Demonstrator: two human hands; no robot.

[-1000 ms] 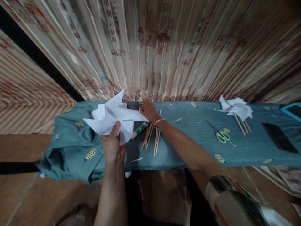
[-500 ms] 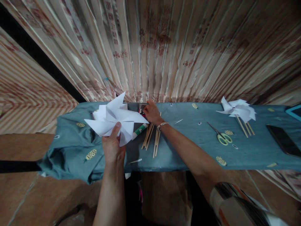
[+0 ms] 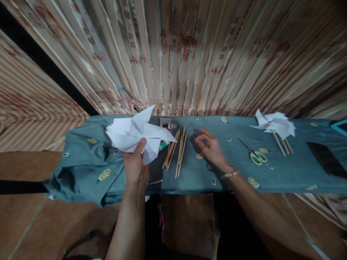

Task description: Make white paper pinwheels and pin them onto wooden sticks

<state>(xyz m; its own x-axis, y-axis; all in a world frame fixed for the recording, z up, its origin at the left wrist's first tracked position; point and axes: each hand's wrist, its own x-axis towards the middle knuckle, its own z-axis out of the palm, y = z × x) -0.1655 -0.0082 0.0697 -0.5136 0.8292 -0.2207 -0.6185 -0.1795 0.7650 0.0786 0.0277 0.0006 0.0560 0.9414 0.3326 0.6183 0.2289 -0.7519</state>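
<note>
My left hand (image 3: 136, 164) is closed on a white paper pinwheel (image 3: 138, 131), its thumb pressed near the centre. My right hand (image 3: 213, 147) hovers over the cloth to the right of the wooden sticks (image 3: 171, 151), thumb and forefinger pinched together; whatever lies between them is too small to make out. Behind the held pinwheel's right blade sits a small open box (image 3: 165, 122) with dark contents. A green and white tube (image 3: 163, 145) shows partly under that blade. White paper (image 3: 119, 126) lies behind the pinwheel on the left.
A blue-grey cloth with pineapple prints (image 3: 189, 186) covers the narrow table. Toward the right lie green-handled scissors (image 3: 257, 157), white pinwheels on sticks (image 3: 276, 124), a black phone (image 3: 326, 159) and a blue-edged object (image 3: 340, 128). A pleated curtain (image 3: 184, 72) hangs behind.
My right hand has left the small box and moved right and toward me, fingers pinched. My left hand has shifted slightly right with the pinwheel.
</note>
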